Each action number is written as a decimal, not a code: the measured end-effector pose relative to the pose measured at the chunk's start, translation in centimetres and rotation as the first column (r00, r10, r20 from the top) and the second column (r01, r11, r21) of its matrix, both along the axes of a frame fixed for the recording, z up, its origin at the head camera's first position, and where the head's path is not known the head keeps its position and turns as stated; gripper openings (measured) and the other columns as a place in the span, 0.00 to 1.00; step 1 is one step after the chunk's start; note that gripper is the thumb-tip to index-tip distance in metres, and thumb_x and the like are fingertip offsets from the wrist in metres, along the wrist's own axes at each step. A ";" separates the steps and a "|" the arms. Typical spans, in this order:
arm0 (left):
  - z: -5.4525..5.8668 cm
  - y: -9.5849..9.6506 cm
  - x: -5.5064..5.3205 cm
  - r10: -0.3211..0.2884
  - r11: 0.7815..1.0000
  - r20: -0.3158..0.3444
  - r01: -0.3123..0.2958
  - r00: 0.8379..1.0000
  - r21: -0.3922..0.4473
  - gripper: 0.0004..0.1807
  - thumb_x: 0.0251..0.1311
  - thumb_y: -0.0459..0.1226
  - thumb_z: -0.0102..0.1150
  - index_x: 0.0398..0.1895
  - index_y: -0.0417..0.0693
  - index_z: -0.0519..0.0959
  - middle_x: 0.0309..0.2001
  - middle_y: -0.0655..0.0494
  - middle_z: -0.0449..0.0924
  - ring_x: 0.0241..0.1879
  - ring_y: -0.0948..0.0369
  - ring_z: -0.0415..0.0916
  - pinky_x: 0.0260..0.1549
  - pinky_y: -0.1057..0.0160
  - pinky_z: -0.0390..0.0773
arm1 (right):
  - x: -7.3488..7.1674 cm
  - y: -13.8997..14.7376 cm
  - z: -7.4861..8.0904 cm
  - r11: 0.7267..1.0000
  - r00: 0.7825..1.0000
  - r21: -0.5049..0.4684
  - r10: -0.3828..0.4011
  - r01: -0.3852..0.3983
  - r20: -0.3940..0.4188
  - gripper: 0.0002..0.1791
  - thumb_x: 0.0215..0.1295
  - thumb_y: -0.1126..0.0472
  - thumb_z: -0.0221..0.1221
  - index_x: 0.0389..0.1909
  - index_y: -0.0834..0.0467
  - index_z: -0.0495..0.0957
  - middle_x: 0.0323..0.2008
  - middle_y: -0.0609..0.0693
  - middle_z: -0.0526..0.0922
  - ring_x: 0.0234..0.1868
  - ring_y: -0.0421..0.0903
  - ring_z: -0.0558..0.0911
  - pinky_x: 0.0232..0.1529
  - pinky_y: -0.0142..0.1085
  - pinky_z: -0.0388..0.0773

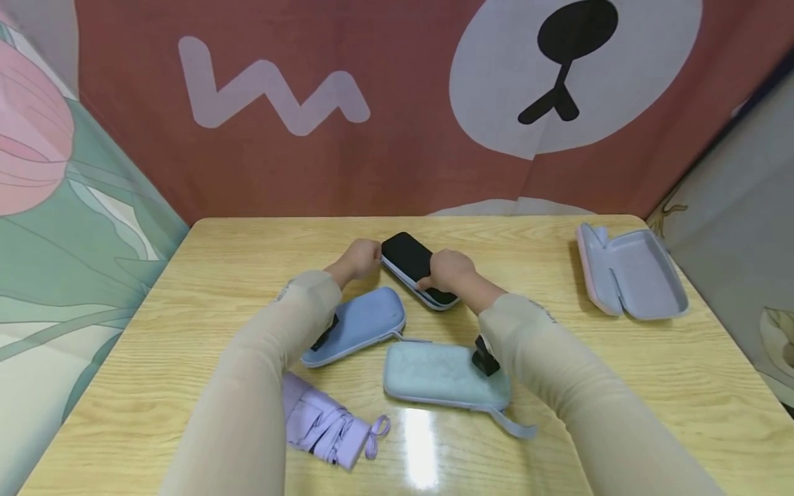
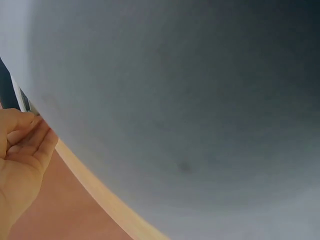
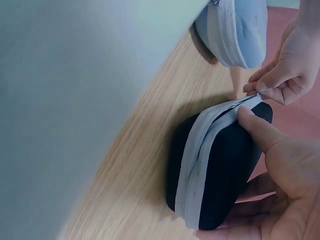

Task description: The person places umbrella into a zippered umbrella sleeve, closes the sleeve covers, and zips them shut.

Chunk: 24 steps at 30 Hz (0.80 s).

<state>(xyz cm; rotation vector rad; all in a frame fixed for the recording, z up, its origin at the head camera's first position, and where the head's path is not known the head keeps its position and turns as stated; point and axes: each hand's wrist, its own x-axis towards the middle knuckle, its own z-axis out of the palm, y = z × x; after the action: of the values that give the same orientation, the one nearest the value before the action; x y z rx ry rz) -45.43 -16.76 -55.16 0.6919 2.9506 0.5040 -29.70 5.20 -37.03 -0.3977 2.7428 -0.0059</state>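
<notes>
In the head view, a black zip case [image 1: 403, 255] was held near the far edge of the bench [image 1: 527, 262], lid and base lying together; one end was gripped by the curled fingers of the left hand [image 1: 361, 257], the other by the right hand [image 1: 451, 271]; nearer were laid a blue zip case [image 1: 362, 324] and a mint zip case [image 1: 434, 372], both apparently shut, and a lilac fabric bundle [image 1: 322, 424] tied with a bow; at the right, a grey-and-pink case [image 1: 651, 272] was seen lying open.

In the left wrist view, most was blocked by a blurred grey surface; the left fingers were bent towards the thumb, but what was pinched could not be told.

In the right wrist view, a zip pull [image 3: 259, 96] was pinched at the case's corner by the left fingers; the black body was clamped by the right fingers and thumb; the zip [image 3: 196, 185] was parted near the pull, so the zipping was judged unfinished; whether opening or closing was left to be completed could not be told.
</notes>
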 end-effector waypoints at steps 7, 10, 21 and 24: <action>6.8 1.5 5.8 -0.031 0.996 0.123 0.021 0.992 0.084 0.11 0.57 0.32 0.44 0.17 0.47 0.67 0.17 0.52 0.65 0.18 0.58 0.57 0.23 0.61 0.62 | -0.1 0.0 -0.1 1.000 1.000 -0.001 -0.013 0.013 0.013 0.27 0.48 0.36 0.54 0.17 0.58 0.78 0.19 0.50 0.74 0.21 0.45 0.74 0.18 0.34 0.68; 6.4 1.3 5.5 -0.035 0.997 0.130 0.026 0.991 0.072 0.11 0.58 0.35 0.43 0.18 0.47 0.68 0.17 0.53 0.65 0.18 0.58 0.57 0.22 0.61 0.62 | -0.1 0.0 -0.2 1.000 1.000 0.000 -0.018 0.018 -0.001 0.29 0.47 0.34 0.52 0.16 0.57 0.76 0.19 0.50 0.74 0.21 0.44 0.73 0.18 0.34 0.68; 13.4 2.6 9.9 0.067 0.995 0.166 -0.054 0.984 -0.084 0.12 0.57 0.30 0.42 0.17 0.43 0.68 0.17 0.52 0.65 0.18 0.60 0.56 0.25 0.62 0.64 | 0.5 0.1 0.2 0.996 1.000 -0.083 0.009 -0.010 -0.009 0.46 0.48 0.41 0.58 0.65 0.53 0.49 0.57 0.61 0.62 0.53 0.62 0.63 0.44 0.48 0.67; 6.7 0.8 4.7 0.014 0.998 0.082 -0.008 0.997 -0.068 0.09 0.58 0.36 0.47 0.21 0.49 0.72 0.22 0.57 0.70 0.22 0.62 0.64 0.26 0.63 0.67 | 0.5 0.0 0.1 0.995 1.000 -0.101 0.027 -0.028 -0.004 0.46 0.48 0.43 0.59 0.66 0.50 0.47 0.58 0.61 0.60 0.55 0.64 0.59 0.41 0.47 0.69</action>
<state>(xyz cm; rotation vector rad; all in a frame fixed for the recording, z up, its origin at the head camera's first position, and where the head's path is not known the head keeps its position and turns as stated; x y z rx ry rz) -40.71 -15.99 -48.49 0.6322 2.8810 0.4203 -29.24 5.23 -36.91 -0.4631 2.7470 -0.1371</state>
